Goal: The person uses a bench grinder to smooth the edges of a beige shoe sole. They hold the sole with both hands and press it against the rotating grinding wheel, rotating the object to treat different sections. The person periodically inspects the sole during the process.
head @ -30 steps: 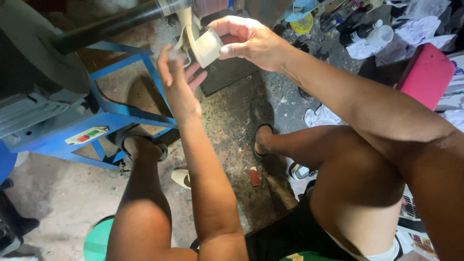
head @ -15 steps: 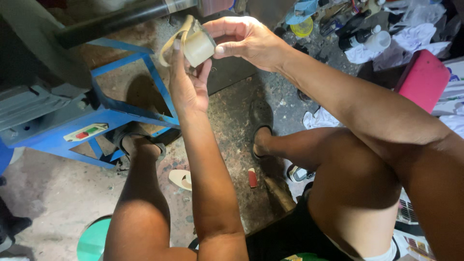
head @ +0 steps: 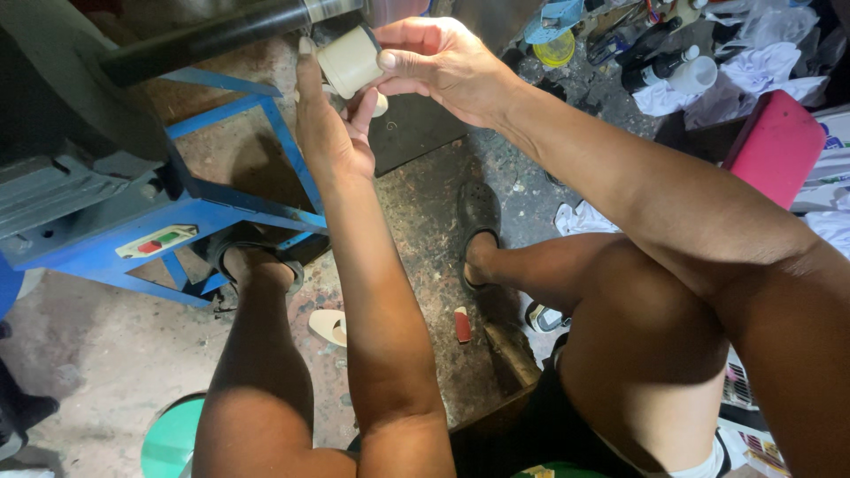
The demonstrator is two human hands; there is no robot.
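Fingers of our right hand (head: 443, 62) close round a small cream cylinder (head: 351, 62), thumb across its side; our left hand (head: 329, 133) cups it from below with fingers loosely spread, touching more than gripping. We judge it light, rigid and smooth, best pinched across its round wall. Just above the fingertips runs a dark bar (head: 212, 35); a blue frame (head: 257, 212) crowds the left, with open room below the palms.
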